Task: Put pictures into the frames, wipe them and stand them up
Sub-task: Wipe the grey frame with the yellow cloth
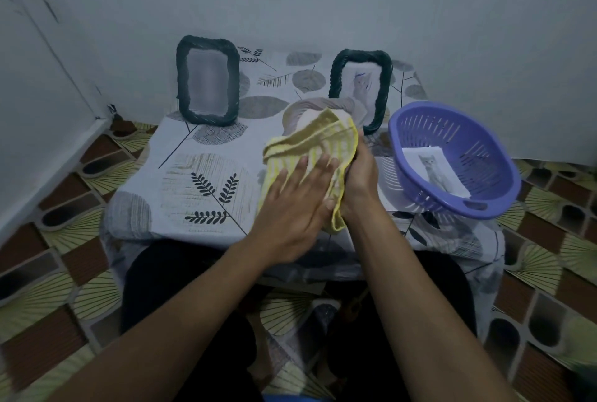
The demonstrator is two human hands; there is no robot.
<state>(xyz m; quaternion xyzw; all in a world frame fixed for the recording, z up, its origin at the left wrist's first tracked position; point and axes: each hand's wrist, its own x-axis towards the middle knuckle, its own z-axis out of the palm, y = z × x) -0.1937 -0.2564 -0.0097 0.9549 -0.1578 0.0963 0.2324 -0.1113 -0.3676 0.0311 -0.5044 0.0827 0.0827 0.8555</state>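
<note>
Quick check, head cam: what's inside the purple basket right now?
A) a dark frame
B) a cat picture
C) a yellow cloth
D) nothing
B: a loose cat picture lies inside the purple basket; the yellow cloth is under the left hand, and both dark frames stand at the back of the table.

Two dark frames [207,81] [360,88] upright at back; pale frame [318,112] tilted under yellow striped cloth [307,149]; cat picture [434,172] in basket.
</note>
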